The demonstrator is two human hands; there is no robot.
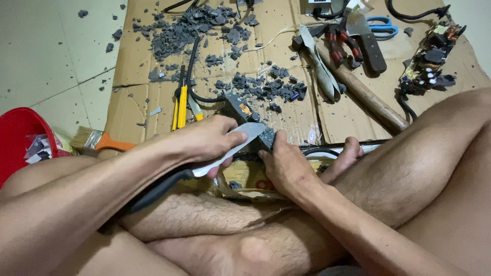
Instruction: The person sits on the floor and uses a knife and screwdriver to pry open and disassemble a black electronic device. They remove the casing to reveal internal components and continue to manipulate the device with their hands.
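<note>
We see the left hand (207,139) clenched round a broad grey metal knife blade w/ black handle (232,148), tip just past its fingertips on a small dark rectangular electronic block w/ orange label (244,115). The right hand (286,166) grips that block's near end, fingers curled on it. Grey broken plastic bits (199,25) lie well beyond the fingers on brown cardboard sheet (286,117).

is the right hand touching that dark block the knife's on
Touching. The head view shows the right hand with its fingers pressed on the dark block while the left hand presses the knife onto it.
</note>
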